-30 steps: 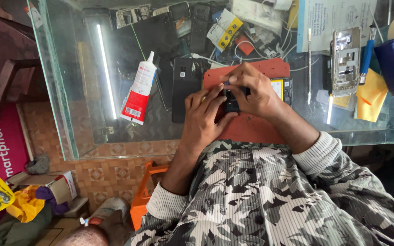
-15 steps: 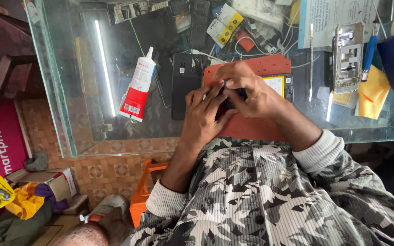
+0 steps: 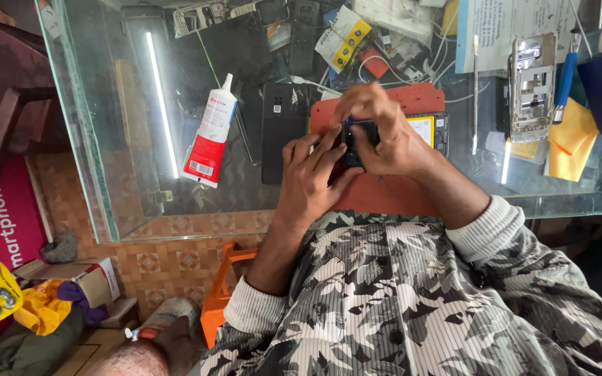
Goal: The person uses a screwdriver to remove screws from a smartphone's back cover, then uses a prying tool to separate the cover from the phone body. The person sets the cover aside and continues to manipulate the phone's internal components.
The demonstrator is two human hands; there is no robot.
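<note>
Both hands pinch one small black rectangular phone part [image 3: 358,136]: left hand [image 3: 313,177] braces it from below, right hand [image 3: 384,132] clamps the top, fingertips curled over it for fine work. Part sits just above the red-orange rubber work mat [image 3: 384,195] on the glass counter [image 3: 127,174]. White-and-red glue tube [image 3: 209,134] and black phone back cover [image 3: 281,132] lie near the left hand, within reach.

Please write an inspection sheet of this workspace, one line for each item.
Surface: clear glass tabletop, reflecting a light strip.
Job's things: small black phone part, held over the red rubber work mat.
Clutter: white and red glue tube, black phone back, silver metal phone frame, blue-handled screwdriver, yellow cloth.
Hands: left hand and right hand, fingers closed on the part.
Cables: thin white wires behind the mat.
Surroundings: orange plastic stool, patterned tile floor.
</note>
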